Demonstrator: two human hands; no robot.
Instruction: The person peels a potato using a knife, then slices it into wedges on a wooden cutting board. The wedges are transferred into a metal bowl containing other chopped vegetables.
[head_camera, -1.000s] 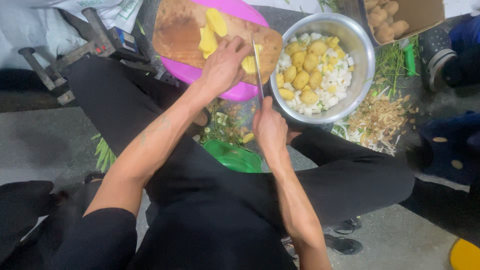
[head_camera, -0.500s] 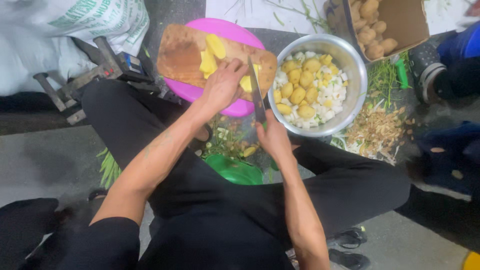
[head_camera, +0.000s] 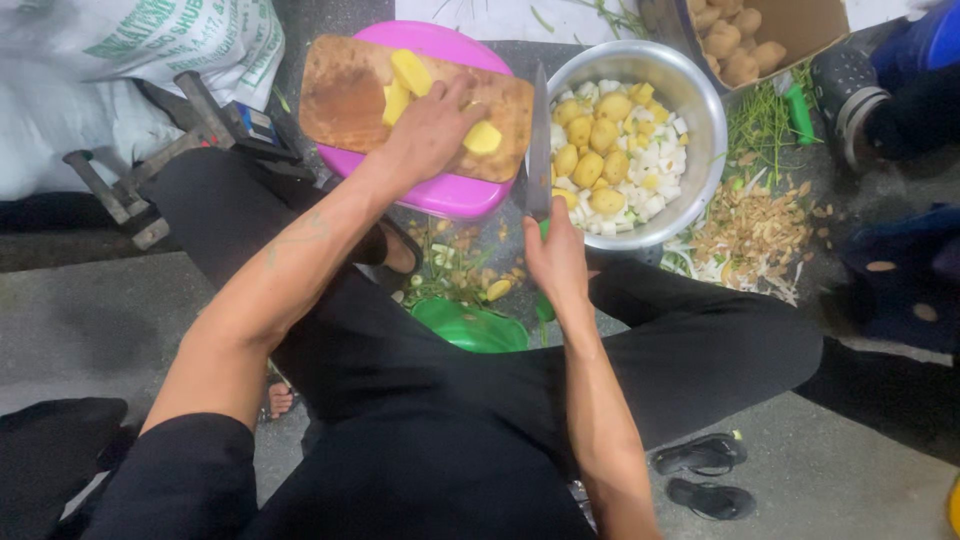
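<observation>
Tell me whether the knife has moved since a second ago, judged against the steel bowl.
Yes. The knife was over the board's right end beside the left hand; now its blade stands between the cutting board and the steel bowl, nearer the bowl's rim.

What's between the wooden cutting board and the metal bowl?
In the head view, the knife blade stands in that gap, held by the right hand, between the board and the bowl.

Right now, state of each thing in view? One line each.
Left hand: resting on peeled yellow potato pieces on the board.
Right hand: grip closed on large steel-bladed knife, blade up, off the board.
Worn wooden cutting board: lying across pink plastic basin.
Round steel bowl: part full of peeled potatoes.
Cardboard box: open.
</observation>
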